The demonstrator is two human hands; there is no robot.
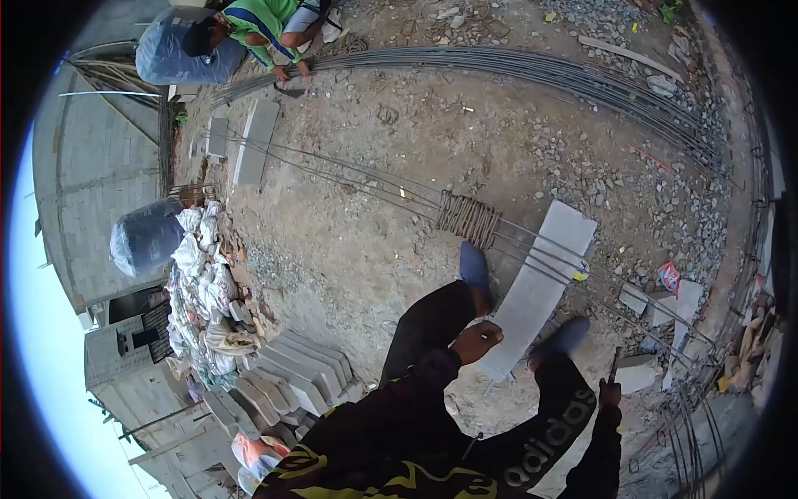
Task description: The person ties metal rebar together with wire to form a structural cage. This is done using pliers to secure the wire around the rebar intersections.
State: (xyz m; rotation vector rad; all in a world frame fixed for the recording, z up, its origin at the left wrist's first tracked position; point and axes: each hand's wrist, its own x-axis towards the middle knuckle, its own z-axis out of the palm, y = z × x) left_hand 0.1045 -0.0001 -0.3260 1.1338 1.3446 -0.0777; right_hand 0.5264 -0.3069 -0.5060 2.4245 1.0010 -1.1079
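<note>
My left hand (pixel 478 343) is closed, fingers curled, above a pale concrete slab (pixel 532 295); whatever is in it is too small to tell. In my right hand (pixel 611 394), beside my right leg, is a thin dark tool (pixel 615 363) whose kind I cannot make out. In front of my feet, long steel rods (pixel 357 181) run across the ground, propped on slabs near both ends. A tight bunch of rusty rebar stirrups (pixel 468 220) encircles the rods next to my left foot. Neither hand touches the rods.
A co-worker in a green top (pixel 258 21) crouches at the far left, hands at a long bundle of rebar (pixel 499 56). Stacked blocks (pixel 299 366) and white sacks (pixel 199 291) lie to my left. Rubble (pixel 657 216) and upright bars (pixel 694 437) are on the right.
</note>
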